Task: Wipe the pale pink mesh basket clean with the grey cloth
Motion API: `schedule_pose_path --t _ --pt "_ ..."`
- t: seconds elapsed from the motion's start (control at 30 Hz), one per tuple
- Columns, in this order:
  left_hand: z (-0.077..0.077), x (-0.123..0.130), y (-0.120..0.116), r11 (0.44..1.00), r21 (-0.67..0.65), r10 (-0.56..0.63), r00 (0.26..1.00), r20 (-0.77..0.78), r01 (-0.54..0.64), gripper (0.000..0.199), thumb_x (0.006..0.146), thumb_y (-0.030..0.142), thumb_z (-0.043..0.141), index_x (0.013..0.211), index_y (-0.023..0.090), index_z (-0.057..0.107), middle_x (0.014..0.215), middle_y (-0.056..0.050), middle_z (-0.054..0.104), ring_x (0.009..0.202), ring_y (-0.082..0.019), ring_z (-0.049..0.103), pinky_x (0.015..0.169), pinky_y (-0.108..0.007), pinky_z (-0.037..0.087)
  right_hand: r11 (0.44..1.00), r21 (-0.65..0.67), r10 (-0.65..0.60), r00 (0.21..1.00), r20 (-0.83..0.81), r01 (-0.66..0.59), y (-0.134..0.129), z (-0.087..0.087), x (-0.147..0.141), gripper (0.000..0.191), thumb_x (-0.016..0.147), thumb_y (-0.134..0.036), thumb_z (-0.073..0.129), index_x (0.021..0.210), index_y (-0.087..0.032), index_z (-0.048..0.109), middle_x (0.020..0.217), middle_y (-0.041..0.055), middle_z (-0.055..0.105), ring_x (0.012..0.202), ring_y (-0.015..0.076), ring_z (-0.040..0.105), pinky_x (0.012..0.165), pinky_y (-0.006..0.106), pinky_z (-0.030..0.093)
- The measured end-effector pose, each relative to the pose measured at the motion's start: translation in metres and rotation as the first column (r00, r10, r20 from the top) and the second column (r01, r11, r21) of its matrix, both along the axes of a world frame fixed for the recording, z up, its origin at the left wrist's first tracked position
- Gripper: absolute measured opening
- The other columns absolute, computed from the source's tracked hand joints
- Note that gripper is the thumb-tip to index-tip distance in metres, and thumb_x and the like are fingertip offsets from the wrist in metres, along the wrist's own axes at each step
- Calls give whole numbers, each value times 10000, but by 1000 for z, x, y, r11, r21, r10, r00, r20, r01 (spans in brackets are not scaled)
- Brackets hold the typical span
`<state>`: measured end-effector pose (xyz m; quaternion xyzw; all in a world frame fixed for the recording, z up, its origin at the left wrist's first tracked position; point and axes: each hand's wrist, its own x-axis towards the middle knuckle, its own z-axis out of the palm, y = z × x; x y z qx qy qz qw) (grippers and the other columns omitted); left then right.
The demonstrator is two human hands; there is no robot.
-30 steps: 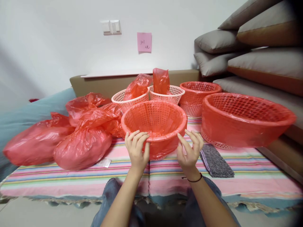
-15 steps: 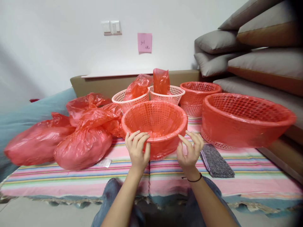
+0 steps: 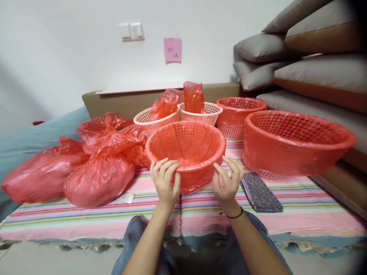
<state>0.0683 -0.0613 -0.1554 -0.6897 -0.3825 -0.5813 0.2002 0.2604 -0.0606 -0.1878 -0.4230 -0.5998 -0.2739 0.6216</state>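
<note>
A basket lined and wrapped with a red plastic bag (image 3: 186, 173) stands on the striped cloth in front of me, its perforated wall showing through. The fingertips of my left hand (image 3: 165, 183) lie at its front left rim, fingers curved and thumb apart from them. On the front right side, my right hand (image 3: 228, 181) has its fingers spread and bent, with the tips by the rim. Neither hand visibly clasps the basket or the bag. A folded grey cloth (image 3: 260, 192) lies to the right of my right hand.
Two pale pink baskets (image 3: 214, 108) with red bags in them stand behind. Two bag-covered baskets (image 3: 295, 156) are at the right. Several filled red bags (image 3: 100, 177) lie left on the striped cloth (image 3: 94, 221). Grey cushions (image 3: 323, 74) are stacked at the right.
My view has shifted slightly, so everything sits a little further left in the picture. Both hands stay at the basket's front rim with almost the same finger pose.
</note>
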Motion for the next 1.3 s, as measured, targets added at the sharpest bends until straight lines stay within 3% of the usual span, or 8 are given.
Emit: schedule_pose_path --t 0.9,1.07,1.17,1.3 --pt "-3 1 2 1000 -6 -14 996 86 15 152 913 124 517 994 228 591 973 -38 700 1132 -207 544 1160 -494 240 999 -25 39 995 93 -37 -5 -4 -10 310 800 -110 557 1064 -242 650 1264 76 569 1224 272 500 1075 567 359" --pt "-4 -2 3 1000 0 2 997 76 -2 315 911 131 523 1203 238 569 1189 -85 690 1307 -224 489 1175 -547 242 1000 -12 16 994 104 -14 -5 -2 -9 313 797 -104 566 1065 -241 651 1226 78 599 1199 276 522 1063 570 367" --pt "-4 -4 1 990 94 106 994 -19 -103 417 890 112 565 1283 250 574 1360 -106 611 1430 -232 367 1206 -531 193 1000 -14 6 994 107 -5 -5 -2 -10 306 813 -108 559 1071 -249 644 1219 77 603 1201 276 527 1053 579 380" --pt "0 -2 -5 953 281 170 970 -174 -116 372 853 107 663 1175 295 670 1233 -38 702 1415 -182 396 1237 -436 163 1000 -6 26 992 123 -26 -5 -2 -10 300 821 -102 555 1078 -231 639 1227 87 597 1216 276 509 1070 580 361"
